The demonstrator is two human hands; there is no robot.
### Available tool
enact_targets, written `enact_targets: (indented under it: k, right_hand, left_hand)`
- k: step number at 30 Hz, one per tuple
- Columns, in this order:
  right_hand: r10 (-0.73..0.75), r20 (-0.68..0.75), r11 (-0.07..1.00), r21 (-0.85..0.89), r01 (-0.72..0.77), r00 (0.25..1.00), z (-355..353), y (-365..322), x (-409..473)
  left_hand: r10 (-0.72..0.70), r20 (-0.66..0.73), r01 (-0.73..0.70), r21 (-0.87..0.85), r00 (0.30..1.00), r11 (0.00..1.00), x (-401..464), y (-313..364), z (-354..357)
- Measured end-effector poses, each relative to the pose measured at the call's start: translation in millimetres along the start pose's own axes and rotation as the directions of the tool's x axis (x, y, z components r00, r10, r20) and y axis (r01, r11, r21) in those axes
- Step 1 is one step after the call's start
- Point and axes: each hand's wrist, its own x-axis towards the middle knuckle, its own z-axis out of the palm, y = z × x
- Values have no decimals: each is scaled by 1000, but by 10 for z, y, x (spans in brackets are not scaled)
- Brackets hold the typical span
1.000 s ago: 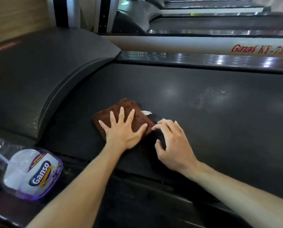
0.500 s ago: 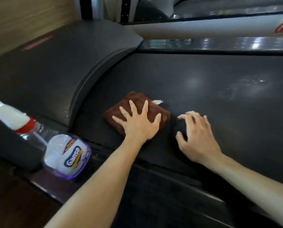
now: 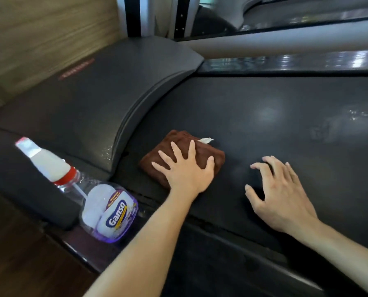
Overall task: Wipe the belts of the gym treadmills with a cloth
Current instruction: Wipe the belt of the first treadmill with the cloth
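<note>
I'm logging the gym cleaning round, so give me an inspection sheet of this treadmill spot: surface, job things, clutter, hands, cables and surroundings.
Surface: black treadmill belt, dull, with a pale smudge and wet glints toward its right end.
Job's things: folded brown cloth lying flat on the belt near the motor hood, a white tag at its far edge.
Clutter: clear spray bottle labelled Ganso lying on its side on the near side rail.
Hands: left hand pressing flat on the cloth with fingers spread; right hand apart from the cloth, fingertips propped on the bare belt.
Cables: nothing seen.
Surroundings: wood-panelled wall at left; another treadmill beyond.
</note>
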Motion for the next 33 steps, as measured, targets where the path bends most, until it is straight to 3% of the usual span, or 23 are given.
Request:
enact_targets:
  k: [2,6,10,13,16,20,26,30,33]
  right_hand:
    - [-3,-2,1000,8,3,1000,-21,3,-6]
    - [-8,10,1000,1,8,1000,-26,1,5]
    - [0,42,1000,-20,0,999,-39,-40,19]
    - [7,40,999,-34,-5,999,-32,-44,20]
    - [5,48,999,-45,-3,999,-37,-49,11]
    - [0,52,999,-41,2,999,-43,-20,18]
    - [4,67,999,-47,-1,998,-62,-37,16]
    - [10,85,998,-70,-4,996,-62,-76,16]
    - [14,85,998,-65,-8,996,-73,-85,17]
  left_hand:
    - [-34,1,34,-19,999,999,319,-216,-111]
    - [-293,12,293,-56,956,954,554,-736,-209]
    - [-353,-49,350,-67,934,934,274,-670,-89]
    - [-324,-24,323,-50,946,945,18,-379,-17]
    - [-193,15,194,-25,981,981,-140,-76,58]
    - [-57,59,56,25,997,998,335,-217,-150]
    - [-228,19,229,-56,973,972,558,-881,-218]
    - [-299,-51,295,-73,953,953,159,-545,-51]
    - [-202,-44,201,-18,978,979,-153,-52,64]
